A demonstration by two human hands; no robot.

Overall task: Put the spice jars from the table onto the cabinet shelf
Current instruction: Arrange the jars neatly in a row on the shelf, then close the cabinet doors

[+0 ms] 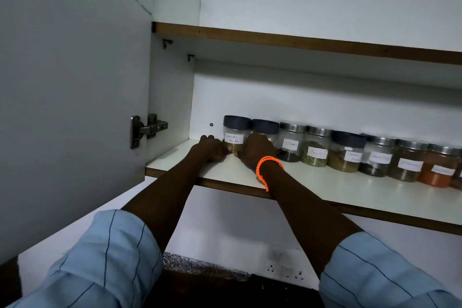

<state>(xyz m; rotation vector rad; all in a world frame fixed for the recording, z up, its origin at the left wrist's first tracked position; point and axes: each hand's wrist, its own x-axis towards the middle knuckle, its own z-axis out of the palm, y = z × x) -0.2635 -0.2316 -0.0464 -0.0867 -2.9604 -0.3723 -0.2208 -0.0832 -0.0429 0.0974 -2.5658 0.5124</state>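
Note:
A row of labelled spice jars stands along the back of the white cabinet shelf (325, 187). At the row's left end is the coriander powder jar (235, 134) with a dark lid. My left hand (211, 150) is curled against its left side at the base. My right hand (257, 151), with an orange band on the wrist, wraps the front of the second dark-lidded jar (265, 127) and touches the coriander jar's right side. To the right stand the cloves jar (291, 144), the fennel jar (315, 151) and several more.
The cabinet door (75, 82) hangs open on the left, its hinge (148, 129) beside my left hand. An upper shelf (300, 41) runs above the jars. Below the shelf are a white wall, a socket (285, 270) and a dark counter edge (200, 265).

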